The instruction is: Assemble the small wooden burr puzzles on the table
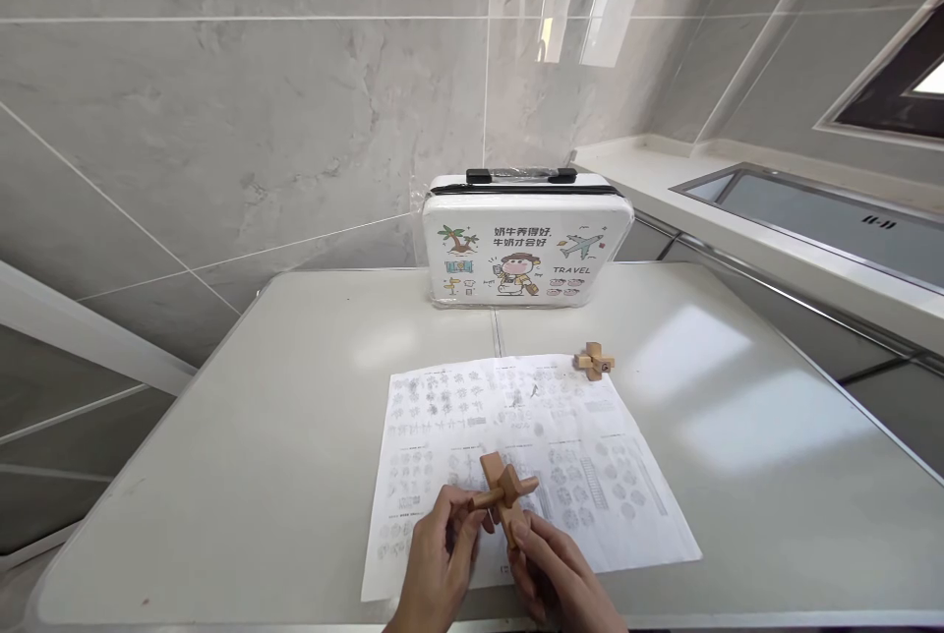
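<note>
Both my hands hold a wooden cross-shaped puzzle (503, 490) just above a printed instruction sheet (590, 476) near the table's front edge. My left hand (435, 564) pinches the puzzle's left arm with its fingertips. My right hand (557, 579) grips the lower arm from the right, fingers closed on it. A second, smaller wooden cross puzzle (594, 360) lies on the table at the sheet's far right corner, untouched.
A white tin case (525, 240) with cartoon prints and the word TRAVEL stands at the back of the grey table (258, 436), against the tiled wall. A counter with a steel sink (811, 210) runs along the right.
</note>
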### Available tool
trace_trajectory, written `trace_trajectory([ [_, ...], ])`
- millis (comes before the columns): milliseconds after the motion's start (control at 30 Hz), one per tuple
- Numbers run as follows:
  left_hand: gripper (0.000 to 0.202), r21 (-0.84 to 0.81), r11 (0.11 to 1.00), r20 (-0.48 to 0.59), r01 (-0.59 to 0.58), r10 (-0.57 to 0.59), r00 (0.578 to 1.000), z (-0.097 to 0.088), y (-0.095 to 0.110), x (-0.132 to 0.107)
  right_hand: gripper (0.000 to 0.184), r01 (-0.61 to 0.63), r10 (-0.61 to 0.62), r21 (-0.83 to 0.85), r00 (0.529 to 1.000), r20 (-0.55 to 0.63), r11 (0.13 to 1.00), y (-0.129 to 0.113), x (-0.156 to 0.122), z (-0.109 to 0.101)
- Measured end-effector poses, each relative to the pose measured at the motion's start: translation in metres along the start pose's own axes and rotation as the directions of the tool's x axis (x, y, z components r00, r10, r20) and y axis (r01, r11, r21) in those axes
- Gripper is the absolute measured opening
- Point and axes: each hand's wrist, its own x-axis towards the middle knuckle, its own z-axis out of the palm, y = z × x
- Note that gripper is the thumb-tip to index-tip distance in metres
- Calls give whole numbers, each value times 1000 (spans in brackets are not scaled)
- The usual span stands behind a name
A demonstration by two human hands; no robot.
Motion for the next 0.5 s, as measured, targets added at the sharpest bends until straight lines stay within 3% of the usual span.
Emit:
trace_trajectory([
  [300,41,58,998,-49,-22,25,999,0,-4,1,58,65,-69,-58,995,-66,996,-16,-7,-8],
  [433,42,42,999,-58,-1,3,998,2,0,1,56,138,-165,-169,974,-155,976,-38,-9,-26],
  [500,42,47,999,-49,9,-7,999,2,2,1,57,194,-262,-297,942,-210,935,-50,-7,-42],
])
